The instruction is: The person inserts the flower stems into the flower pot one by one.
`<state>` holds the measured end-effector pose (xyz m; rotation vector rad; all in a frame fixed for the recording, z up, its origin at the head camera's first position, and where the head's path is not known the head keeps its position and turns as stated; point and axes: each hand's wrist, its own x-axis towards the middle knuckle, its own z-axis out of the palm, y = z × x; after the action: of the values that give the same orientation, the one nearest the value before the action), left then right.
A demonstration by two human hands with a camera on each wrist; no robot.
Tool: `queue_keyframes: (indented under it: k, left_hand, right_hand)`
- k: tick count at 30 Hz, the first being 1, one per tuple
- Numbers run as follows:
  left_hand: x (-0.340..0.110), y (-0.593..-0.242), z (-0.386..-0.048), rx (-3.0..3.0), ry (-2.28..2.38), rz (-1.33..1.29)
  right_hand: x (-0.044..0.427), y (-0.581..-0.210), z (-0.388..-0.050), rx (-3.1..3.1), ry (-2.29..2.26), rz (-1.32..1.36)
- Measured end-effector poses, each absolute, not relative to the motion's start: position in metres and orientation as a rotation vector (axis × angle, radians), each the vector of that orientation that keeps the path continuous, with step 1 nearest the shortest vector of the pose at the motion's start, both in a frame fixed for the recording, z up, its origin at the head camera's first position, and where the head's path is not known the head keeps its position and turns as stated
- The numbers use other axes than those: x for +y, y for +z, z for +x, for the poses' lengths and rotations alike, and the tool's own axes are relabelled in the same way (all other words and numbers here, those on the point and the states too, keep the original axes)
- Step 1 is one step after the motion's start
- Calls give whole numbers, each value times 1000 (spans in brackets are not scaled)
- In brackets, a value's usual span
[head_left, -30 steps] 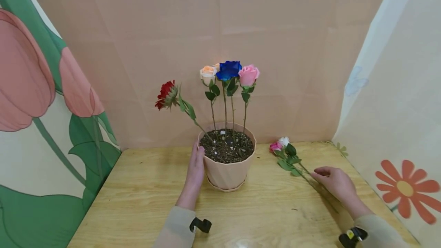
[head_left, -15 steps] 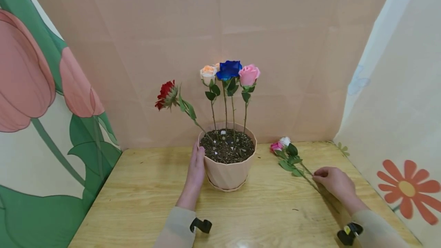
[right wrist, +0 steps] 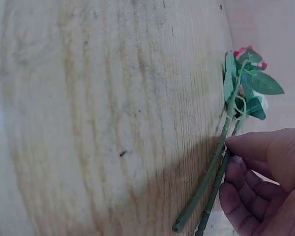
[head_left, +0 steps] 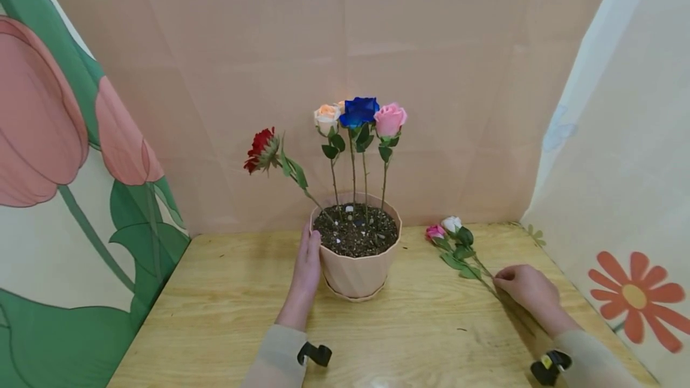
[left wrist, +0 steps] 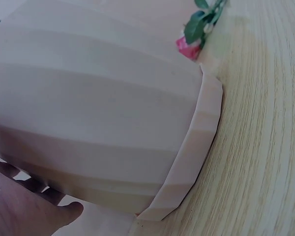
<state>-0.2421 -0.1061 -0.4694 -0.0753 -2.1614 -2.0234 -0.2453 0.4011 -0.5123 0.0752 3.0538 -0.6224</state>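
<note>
A pale pink flowerpot [head_left: 357, 274] filled with dark soil [head_left: 356, 238] stands on its saucer at the middle of the table. My left hand [head_left: 306, 265] rests against the pot's left side, fingers extended along the wall. In the left wrist view the pot hides part of those fingers. On the table at right lie a white rose [head_left: 451, 223] and a deep pink rose [head_left: 435, 232], their stems close together. My right hand [head_left: 528, 292] pinches the white rose's stem between thumb and forefinger; the other fingers curl loosely in the right wrist view.
In the soil stand a blue rose [head_left: 359, 112], a pink rose [head_left: 390, 120], cream-peach roses [head_left: 326, 117] and a red flower [head_left: 262, 149] leaning left. A plain backdrop [head_left: 458, 88] rises behind the wooden table [head_left: 226, 304], with printed floral sheets at both sides.
My right hand has shifted slightly right and nearer, and the white and deep pink roses have moved a little right, their heads farther apart. My left hand stays on the pot.
</note>
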Motion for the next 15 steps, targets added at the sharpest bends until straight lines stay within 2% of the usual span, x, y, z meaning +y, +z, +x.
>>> queue_keyframes:
  k: [15]
  left_hand:
    - [-106,-471,-243,-2150,-2030,-92]
  right_hand:
    - [405,-501,-238,3070,-708,65]
